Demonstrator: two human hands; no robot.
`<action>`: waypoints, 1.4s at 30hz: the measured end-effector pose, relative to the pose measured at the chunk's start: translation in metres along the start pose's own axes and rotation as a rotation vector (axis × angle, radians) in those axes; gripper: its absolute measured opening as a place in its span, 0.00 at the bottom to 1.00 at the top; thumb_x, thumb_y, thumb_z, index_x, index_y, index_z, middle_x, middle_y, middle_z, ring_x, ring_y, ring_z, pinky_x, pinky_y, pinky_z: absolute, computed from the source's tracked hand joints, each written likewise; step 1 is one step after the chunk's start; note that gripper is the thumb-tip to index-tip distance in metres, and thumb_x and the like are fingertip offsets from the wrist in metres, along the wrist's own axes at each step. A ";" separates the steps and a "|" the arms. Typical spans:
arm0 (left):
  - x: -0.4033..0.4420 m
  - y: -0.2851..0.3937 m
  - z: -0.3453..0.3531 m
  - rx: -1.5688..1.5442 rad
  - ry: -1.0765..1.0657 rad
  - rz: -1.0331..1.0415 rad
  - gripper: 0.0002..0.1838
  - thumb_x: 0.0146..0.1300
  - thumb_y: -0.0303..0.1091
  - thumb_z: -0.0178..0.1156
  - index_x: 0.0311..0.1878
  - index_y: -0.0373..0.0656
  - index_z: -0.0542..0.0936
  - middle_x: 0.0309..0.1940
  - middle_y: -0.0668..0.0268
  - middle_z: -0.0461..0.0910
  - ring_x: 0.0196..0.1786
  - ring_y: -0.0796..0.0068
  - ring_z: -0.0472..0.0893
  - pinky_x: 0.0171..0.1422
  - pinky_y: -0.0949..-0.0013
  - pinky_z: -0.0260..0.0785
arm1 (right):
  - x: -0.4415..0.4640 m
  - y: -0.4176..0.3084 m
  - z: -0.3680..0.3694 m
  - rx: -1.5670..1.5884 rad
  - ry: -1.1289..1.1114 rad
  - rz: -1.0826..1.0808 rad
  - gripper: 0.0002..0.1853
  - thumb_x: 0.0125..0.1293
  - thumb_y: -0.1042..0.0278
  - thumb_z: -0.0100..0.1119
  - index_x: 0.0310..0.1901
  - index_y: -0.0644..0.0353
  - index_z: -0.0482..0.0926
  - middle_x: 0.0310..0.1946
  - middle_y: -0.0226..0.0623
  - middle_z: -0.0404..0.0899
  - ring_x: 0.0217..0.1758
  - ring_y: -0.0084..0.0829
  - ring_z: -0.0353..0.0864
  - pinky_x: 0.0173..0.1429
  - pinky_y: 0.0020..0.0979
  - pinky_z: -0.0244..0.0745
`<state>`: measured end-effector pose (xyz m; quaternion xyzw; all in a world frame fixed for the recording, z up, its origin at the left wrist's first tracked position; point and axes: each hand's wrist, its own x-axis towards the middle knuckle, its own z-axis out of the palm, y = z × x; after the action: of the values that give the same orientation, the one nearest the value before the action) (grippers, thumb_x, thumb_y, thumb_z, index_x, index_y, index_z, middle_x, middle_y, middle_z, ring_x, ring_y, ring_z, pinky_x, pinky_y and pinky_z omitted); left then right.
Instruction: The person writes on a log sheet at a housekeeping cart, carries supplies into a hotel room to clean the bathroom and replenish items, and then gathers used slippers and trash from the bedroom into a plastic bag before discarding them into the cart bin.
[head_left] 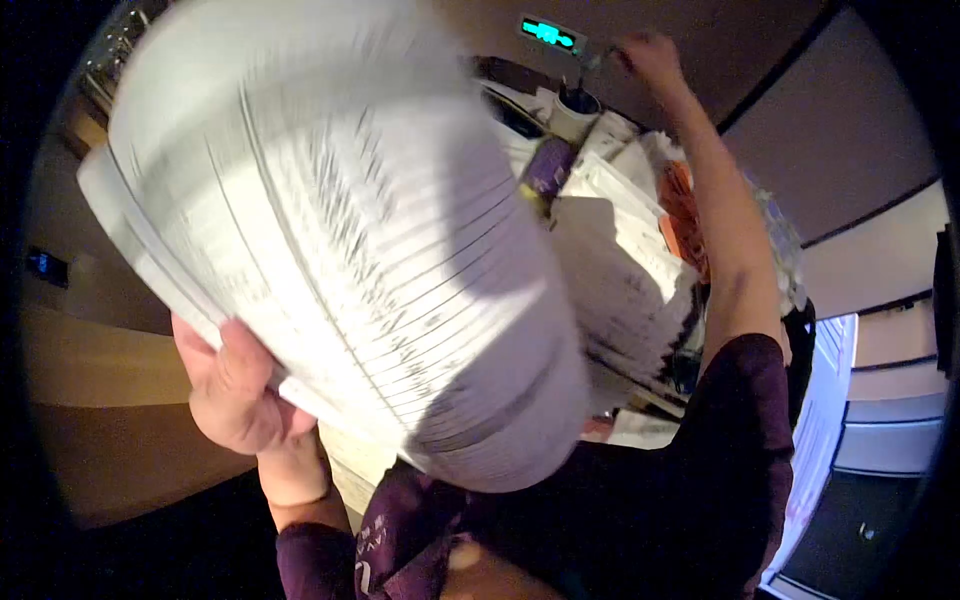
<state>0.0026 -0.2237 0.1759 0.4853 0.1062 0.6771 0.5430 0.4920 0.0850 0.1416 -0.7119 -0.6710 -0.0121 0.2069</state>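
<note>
My left hand (235,390) is closed on the lower left edge of a printed paper sheet (330,250), thumb in front. The sheet is large, curved and covered with blurred rows of lines and text. It is raised close to the camera and hides much of what lies behind it. My right hand (650,60) is stretched forward past a white cup (572,120) with dark, thin items in it. Its fingers are curled and smeared by motion; whatever they may hold is too small to name.
A purple container (550,165) stands near the cup. Beside my right forearm are orange items (685,215) and a white tray (610,180). More printed paper (630,290) lies on the cluttered surface. A lit green display (550,35) is behind, and a corridor (885,430) opens at right.
</note>
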 end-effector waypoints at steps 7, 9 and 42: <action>-0.031 -0.065 0.017 0.090 0.144 -0.542 0.24 0.68 0.28 0.61 0.66 0.33 0.71 0.54 0.56 0.82 0.54 0.67 0.83 0.63 0.61 0.76 | -0.091 0.033 -0.136 1.385 -0.058 -0.081 0.16 0.71 0.62 0.59 0.52 0.65 0.82 0.48 0.44 0.85 0.49 0.34 0.84 0.52 0.36 0.80; -0.058 -0.114 0.010 0.143 0.159 -0.648 0.23 0.67 0.30 0.64 0.64 0.36 0.73 0.51 0.61 0.82 0.51 0.70 0.82 0.61 0.64 0.74 | -0.151 0.007 -0.173 1.770 0.027 0.063 0.15 0.77 0.72 0.46 0.56 0.67 0.78 0.48 0.46 0.83 0.54 0.36 0.81 0.61 0.37 0.78; -0.108 -0.202 0.017 0.553 0.225 -0.325 0.22 0.55 0.23 0.74 0.52 0.34 0.78 0.44 0.56 0.87 0.45 0.69 0.85 0.52 0.66 0.78 | -0.373 -0.151 0.039 1.032 0.207 -0.059 0.04 0.62 0.80 0.61 0.36 0.64 0.75 0.25 0.28 0.75 0.28 0.16 0.69 0.33 0.22 0.65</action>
<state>0.1369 -0.2422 -0.0098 0.5130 0.4210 0.5766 0.4766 0.3000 -0.2554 0.0383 -0.4932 -0.5855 0.2440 0.5954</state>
